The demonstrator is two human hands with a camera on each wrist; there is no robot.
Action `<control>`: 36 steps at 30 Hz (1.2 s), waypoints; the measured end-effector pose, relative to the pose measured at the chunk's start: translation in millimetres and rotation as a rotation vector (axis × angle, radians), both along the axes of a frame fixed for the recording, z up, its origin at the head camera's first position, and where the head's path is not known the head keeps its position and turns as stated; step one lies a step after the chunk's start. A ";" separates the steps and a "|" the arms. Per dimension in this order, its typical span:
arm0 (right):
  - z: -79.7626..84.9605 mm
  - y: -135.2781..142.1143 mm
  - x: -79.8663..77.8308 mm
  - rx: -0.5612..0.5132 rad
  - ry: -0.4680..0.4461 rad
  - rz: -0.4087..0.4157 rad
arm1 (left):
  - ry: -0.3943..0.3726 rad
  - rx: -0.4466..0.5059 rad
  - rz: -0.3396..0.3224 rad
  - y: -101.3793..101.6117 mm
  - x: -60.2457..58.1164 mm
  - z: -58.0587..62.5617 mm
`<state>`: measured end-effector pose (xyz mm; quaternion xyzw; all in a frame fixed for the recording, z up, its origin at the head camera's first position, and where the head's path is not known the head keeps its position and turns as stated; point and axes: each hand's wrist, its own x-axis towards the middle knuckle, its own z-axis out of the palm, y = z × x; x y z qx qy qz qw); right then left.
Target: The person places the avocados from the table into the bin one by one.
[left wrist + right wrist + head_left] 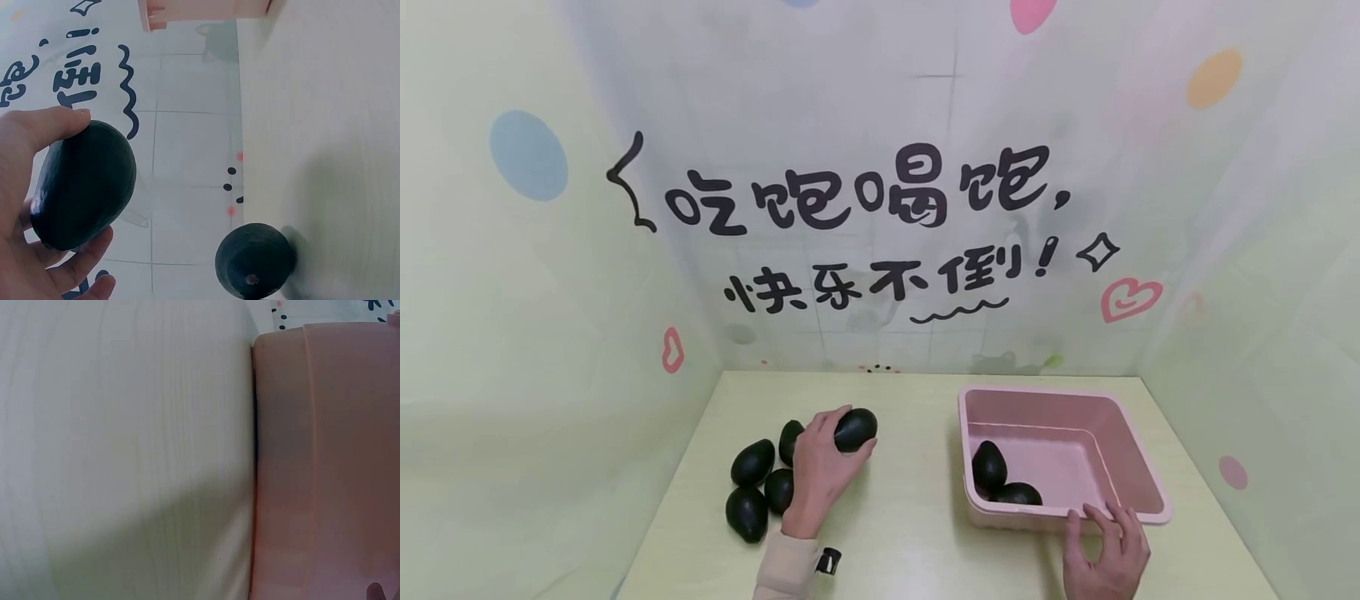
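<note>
My left hand (823,475) grips a dark avocado (856,430) by its sides, raised above the table; the left wrist view shows the thumb on one side of this avocado (87,184) and fingers on the other. Several more avocados (752,463) lie grouped on the table at the left, partly covered by that hand. At the right stands a pink plastic bin (1052,408) with two avocados (989,467) in its near left corner. My right hand (1105,554) holds the bin's near rim; only a fingertip (375,591) shows against the bin's wall in the right wrist view.
A light wood-grain table (917,500) carries everything, with bare surface between the avocados and the bin. Printed cloth walls (880,108) close it in at the back and both sides. A small black object (828,561) sits beside the left sleeve.
</note>
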<state>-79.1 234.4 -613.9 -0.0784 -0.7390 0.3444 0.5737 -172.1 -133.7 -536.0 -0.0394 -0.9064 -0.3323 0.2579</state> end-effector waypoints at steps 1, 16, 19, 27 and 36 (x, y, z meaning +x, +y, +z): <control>-0.1 -0.1 0.1 -0.001 -0.001 0.000 | 0.004 0.000 -0.001 0.5 -0.2 0.4; 2.4 -1.8 -0.4 0.003 0.020 -0.004 | 0.071 -0.003 -0.019 10.2 -4.2 7.9; 3.2 -2.0 -0.9 0.008 0.023 -0.004 | 0.079 -0.006 -0.013 10.1 -3.6 7.4; 3.7 -2.3 -1.3 0.009 0.036 -0.008 | 0.046 -0.004 -0.044 12.5 -3.1 13.5; 4.5 -2.7 -1.4 0.006 0.037 -0.005 | 0.017 -0.002 -0.067 29.5 -3.3 18.3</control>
